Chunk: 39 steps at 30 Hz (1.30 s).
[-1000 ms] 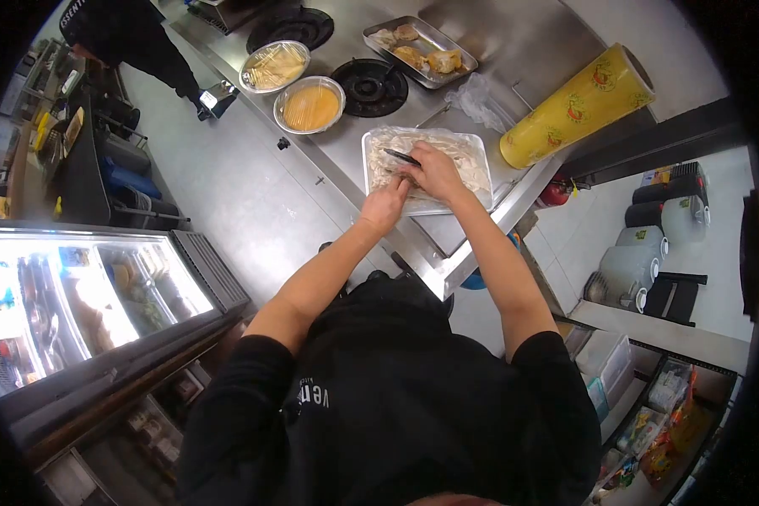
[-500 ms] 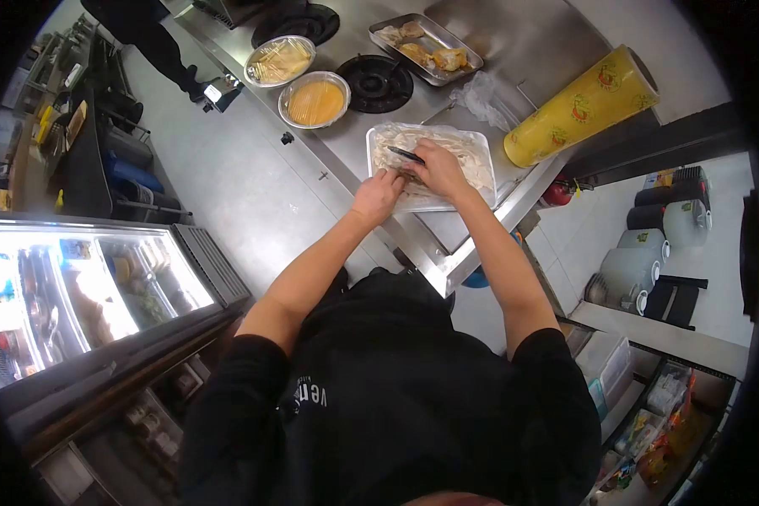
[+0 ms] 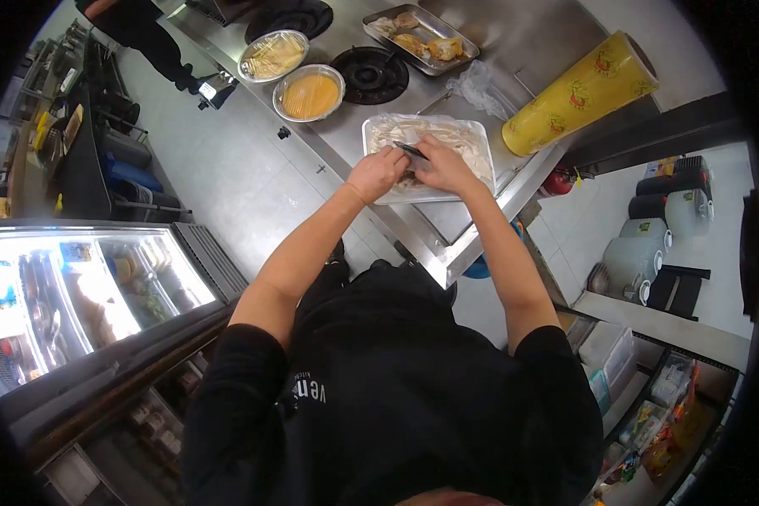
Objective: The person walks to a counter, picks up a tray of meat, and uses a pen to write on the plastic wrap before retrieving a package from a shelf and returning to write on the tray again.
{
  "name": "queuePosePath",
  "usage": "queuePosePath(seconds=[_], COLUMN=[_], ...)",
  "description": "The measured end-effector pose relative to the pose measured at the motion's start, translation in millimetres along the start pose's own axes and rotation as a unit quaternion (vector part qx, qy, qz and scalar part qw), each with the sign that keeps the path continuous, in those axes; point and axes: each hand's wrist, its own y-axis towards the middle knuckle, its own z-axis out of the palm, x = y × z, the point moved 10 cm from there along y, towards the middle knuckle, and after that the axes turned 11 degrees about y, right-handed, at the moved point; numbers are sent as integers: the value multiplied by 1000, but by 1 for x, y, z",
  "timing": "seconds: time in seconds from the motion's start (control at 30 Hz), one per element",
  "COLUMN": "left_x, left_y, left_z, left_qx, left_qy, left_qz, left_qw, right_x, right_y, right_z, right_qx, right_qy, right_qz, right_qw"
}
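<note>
A white tray (image 3: 487,160) of pale, shredded-looking food (image 3: 447,133), covered with clear plastic film, lies on the steel counter. Over its near left part are both my hands, close together. My right hand (image 3: 444,166) has its fingers closed on a slim black tool (image 3: 411,150), whose exact kind I cannot make out. Beside it, my left hand (image 3: 379,174) pinches at the plastic film, its fingertips nearly touching those of the right hand.
Two film-covered bowls (image 3: 273,56) (image 3: 310,94) stand left of a black burner (image 3: 371,74). Behind is a metal tray (image 3: 472,52) with yellowish pieces. A large yellow roll (image 3: 578,94) lies at the right, near crumpled plastic (image 3: 479,88). Another person (image 3: 148,38) stands at the upper left.
Both hands have drawn slightly upward over the tray, and the film between them looks lifted. The whole view has shifted a little.
</note>
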Motion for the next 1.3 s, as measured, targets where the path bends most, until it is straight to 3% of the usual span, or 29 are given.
queuePosePath(seconds=[0.1,0.2,0.4,0.47,0.5,0.57,0.67,1.1,1.3], left_x=[-2,-5,-5,-4,-4,-14,-8,15,8], left_y=[7,11,-5,-21,-28,-42,-54,-42,-38], left_z=[-2,-6,-19,-32,-30,-3,7,22,16], left_qx=[15,10,-38,-63,-63,42,79,99,57], left_qy=[-22,-11,-72,-60,-59,-76,-47,-47,-28], left_qz=[23,45,-33,-107,-106,-52,-42,-47,-64], left_qw=[999,999,996,990,991,995,995,993,996], right_x=[8,0,-2,5,6,2,2,6,7], right_y=[-9,-5,-4,-3,-2,-1,0,5,4], right_z=[0,5,5,2,2,4,3,1,0], right_qx=[-23,-43,-73,-91,-91,-70,-77,-62,-71], right_qy=[-40,-68,-63,-69,-68,-60,-64,-65,-66], right_qz=[-5,71,71,46,45,70,38,41,19], right_qw=[999,994,993,992,992,993,994,995,995])
